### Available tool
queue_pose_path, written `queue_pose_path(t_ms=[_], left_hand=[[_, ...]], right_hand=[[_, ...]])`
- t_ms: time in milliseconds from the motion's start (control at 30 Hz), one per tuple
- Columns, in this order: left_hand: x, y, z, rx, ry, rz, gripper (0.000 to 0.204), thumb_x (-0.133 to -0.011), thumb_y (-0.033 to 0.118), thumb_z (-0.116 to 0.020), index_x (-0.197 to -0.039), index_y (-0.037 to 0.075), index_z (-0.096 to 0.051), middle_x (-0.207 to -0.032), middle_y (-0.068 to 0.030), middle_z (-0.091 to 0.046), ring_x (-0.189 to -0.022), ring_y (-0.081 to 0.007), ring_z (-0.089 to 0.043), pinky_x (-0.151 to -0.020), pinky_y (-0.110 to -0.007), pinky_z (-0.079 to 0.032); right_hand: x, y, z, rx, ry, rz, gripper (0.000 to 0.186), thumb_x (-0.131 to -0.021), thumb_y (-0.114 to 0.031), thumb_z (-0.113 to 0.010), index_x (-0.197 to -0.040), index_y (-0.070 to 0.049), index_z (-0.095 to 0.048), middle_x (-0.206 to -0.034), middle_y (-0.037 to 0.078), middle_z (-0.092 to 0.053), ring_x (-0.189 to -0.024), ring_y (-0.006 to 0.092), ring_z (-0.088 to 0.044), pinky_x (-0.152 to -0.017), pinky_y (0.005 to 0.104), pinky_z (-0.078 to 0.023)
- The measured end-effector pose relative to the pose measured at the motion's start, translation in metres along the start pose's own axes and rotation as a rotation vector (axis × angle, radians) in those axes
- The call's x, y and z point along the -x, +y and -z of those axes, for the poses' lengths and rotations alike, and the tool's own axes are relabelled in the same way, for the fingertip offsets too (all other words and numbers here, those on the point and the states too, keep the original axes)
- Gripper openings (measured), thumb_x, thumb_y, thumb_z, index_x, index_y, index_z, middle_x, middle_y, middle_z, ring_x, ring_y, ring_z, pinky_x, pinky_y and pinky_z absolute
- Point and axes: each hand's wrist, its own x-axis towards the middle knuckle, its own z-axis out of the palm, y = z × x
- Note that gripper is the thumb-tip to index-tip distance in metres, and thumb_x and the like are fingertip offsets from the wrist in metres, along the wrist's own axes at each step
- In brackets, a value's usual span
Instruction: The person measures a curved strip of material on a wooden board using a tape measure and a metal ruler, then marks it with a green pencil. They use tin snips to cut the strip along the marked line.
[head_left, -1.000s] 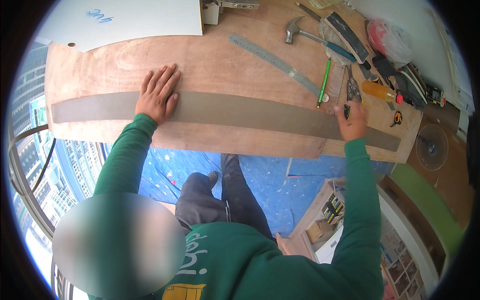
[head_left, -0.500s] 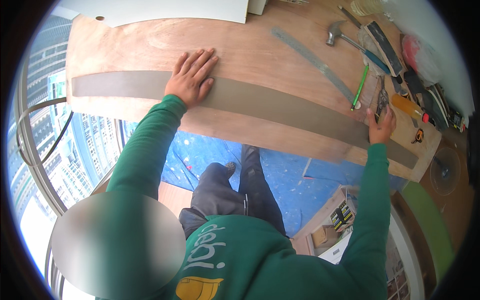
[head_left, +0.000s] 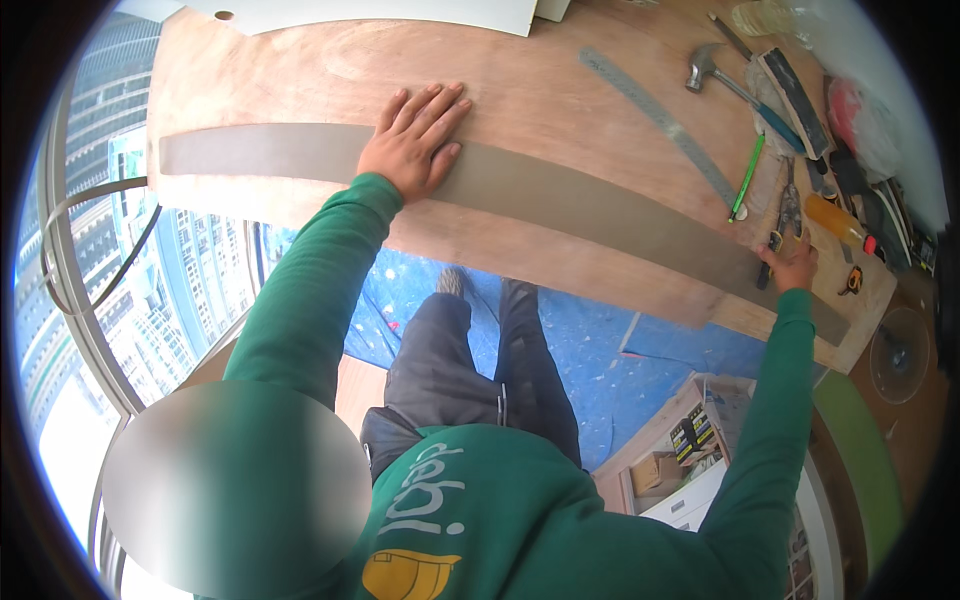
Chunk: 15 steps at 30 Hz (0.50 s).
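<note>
A long, narrow grey-brown strip [head_left: 560, 205] lies across the pale wooden board [head_left: 520, 65], its outline bowed in this view. Flat on the strip's left half rests my left hand [head_left: 415, 145], fingers stretched out over its far edge. At the strip's right end, my right hand [head_left: 790, 265] has its fingers closed around the dark handles of a pair of snips [head_left: 790, 212]. The grey head of the snips points away from me. Part of the handles is hidden by my fingers. A green pencil [head_left: 746, 178] and a steel ruler [head_left: 655, 128] lie just beyond.
A claw hammer [head_left: 745, 92], a dark-faced block [head_left: 795, 100], an orange bottle [head_left: 836, 220] and a plastic bag [head_left: 868, 125] crowd the right end. A white panel [head_left: 400, 12] borders the far side. Blue sheeting [head_left: 590, 365] covers the floor; an open box [head_left: 660, 470] stands below.
The view has shifted, moving the board and tools rightward in the picture. My right hand has closed around the snips' handles, and one handle now shows beside it. My left hand stays on the strip.
</note>
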Motion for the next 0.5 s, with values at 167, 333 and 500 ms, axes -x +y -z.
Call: queue_pose_path(t_ms=[167, 333, 500], left_hand=[[0.0, -0.005, -0.002, 0.011, 0.019, -0.013, 0.056, -0.104, 0.036, -0.047, -0.157, 0.019, -0.039, -0.165, -0.0031, -0.034, -0.152, -0.0237, -0.03, -0.128, -0.047, -0.015], [0.005, -0.011, -0.004, 0.008, 0.013, -0.021, 0.056, -0.104, 0.036, -0.047, -0.156, 0.018, -0.04, -0.165, -0.0037, -0.034, -0.152, -0.0245, -0.03, -0.127, -0.048, -0.014], [-0.001, -0.011, -0.003, 0.127, 0.024, -0.06, 0.055, -0.103, 0.036, -0.049, -0.153, 0.015, -0.044, -0.164, -0.0059, -0.035, -0.152, -0.0264, -0.03, -0.126, -0.05, -0.013]], right_hand=[[0.003, 0.004, 0.016, -0.231, -0.085, -0.094, 0.071, -0.072, -0.034, -0.079, -0.13, 0.0, -0.057, -0.124, 0.024, -0.057, -0.11, 0.0397, -0.06, -0.095, 0.0452, -0.048], [0.06, -0.017, 0.033, -0.604, -0.157, -0.274, 0.03, -0.08, -0.018, -0.067, -0.102, 0.001, -0.062, -0.093, 0.009, -0.06, -0.088, 0.0236, -0.061, -0.079, 0.0369, -0.048], [0.19, -0.011, 0.021, -1.176, -0.139, -0.488, 0.038, -0.08, -0.007, -0.058, -0.117, 0.0, -0.06, -0.098, 0.008, -0.061, -0.089, 0.0218, -0.062, -0.084, 0.0346, -0.051]])
